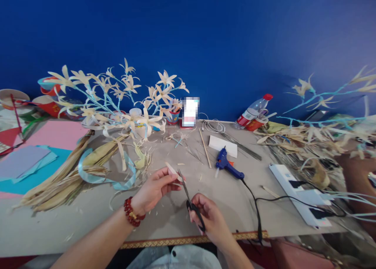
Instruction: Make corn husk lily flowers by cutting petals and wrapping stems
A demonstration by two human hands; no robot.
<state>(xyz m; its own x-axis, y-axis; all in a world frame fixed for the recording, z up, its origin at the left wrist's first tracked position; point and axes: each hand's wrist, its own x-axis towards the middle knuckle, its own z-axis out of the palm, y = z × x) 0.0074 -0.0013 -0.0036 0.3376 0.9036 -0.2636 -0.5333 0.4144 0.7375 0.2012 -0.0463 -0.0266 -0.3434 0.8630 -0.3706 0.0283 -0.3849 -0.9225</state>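
My left hand (154, 188), with a red bead bracelet (131, 212) on the wrist, pinches a small pale petal-shaped strip of husk (172, 170) above the grey table (88, 226). My right hand (209, 219) grips small black-handled scissors (192, 204). The scissors' blades point up and meet the strip's edge. Both hands hover near the table's front edge.
Branches of pale husk flowers on light-blue stems (123, 100) lie at the back left, more at the right (329, 104). A blue glue gun (226, 164) with a black cord, a white power strip (296, 194), dried husks (67, 179), coloured paper (32, 159) and a bottle (252, 111) surround the hands.
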